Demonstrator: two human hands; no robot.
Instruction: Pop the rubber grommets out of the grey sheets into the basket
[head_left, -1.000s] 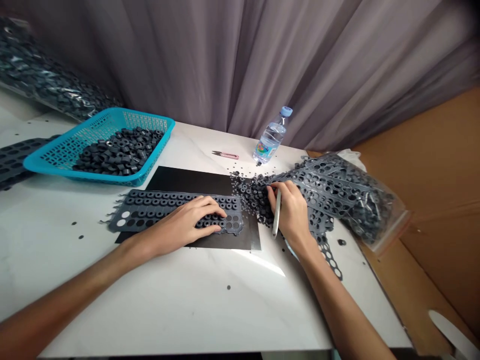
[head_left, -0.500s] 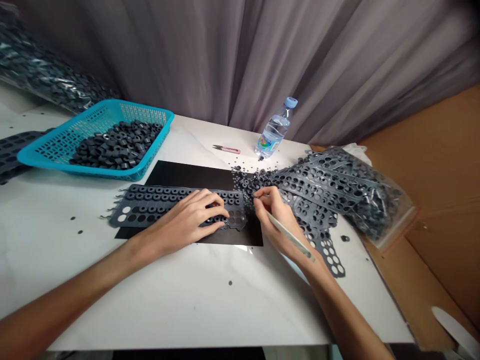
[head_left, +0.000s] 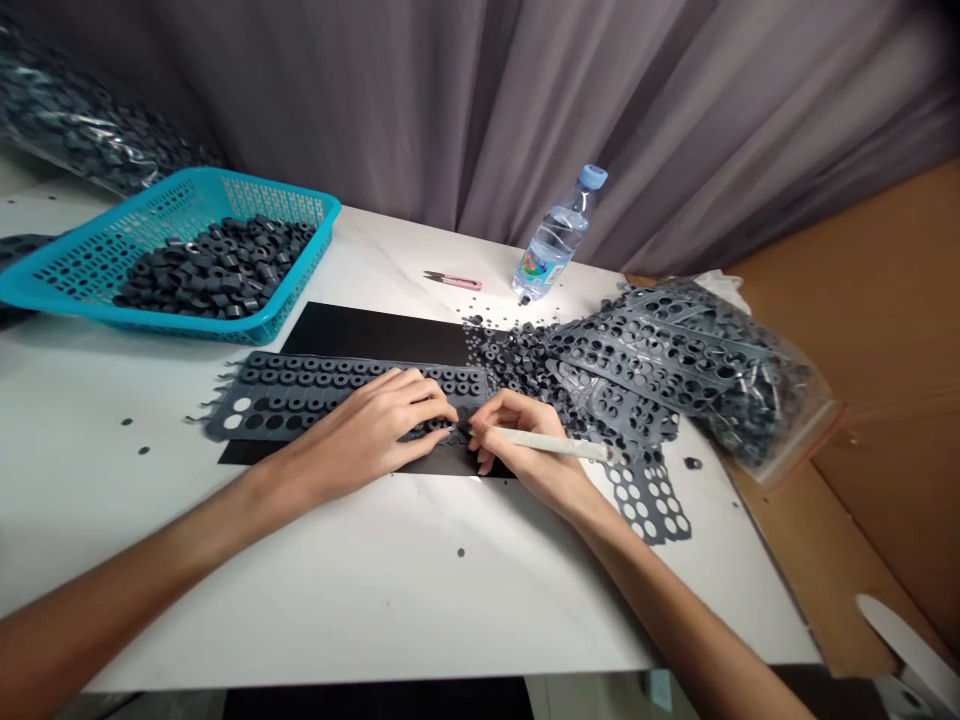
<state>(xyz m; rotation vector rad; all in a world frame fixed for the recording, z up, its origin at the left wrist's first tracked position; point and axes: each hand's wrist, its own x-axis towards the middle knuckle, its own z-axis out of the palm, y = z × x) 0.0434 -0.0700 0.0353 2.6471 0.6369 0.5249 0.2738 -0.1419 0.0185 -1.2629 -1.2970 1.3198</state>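
Note:
A dark grey moulded rubber sheet [head_left: 341, 379] with rows of ring-shaped parts and some empty round holes lies over a black mat [head_left: 375, 331]. My left hand [head_left: 397, 410] rests across the sheet, its curved fingers and thumb gripping it near the right end. Beside those fingertips, my right hand [head_left: 525, 440] is closed around slim pale tweezers [head_left: 551, 441]. Their back end points right, over the wrist; the working tip is hidden by my fingers. Small dark scraps [head_left: 517, 348] are piled just beyond my right hand.
A blue basket [head_left: 300, 305] of loose dark rings stands at the left, before a clear bag [head_left: 82, 125]. Pink-handled snips [head_left: 453, 281] and a water bottle [head_left: 553, 240] are behind the mat. Punched-out sheets [head_left: 637, 470] and a plastic bag [head_left: 780, 400] crowd the right.
My right hand has moved left from the scrap pile to the sheet's right end, and the tweezers have swung closer to level. My left hand stays on the sheet. The view has shifted slightly.

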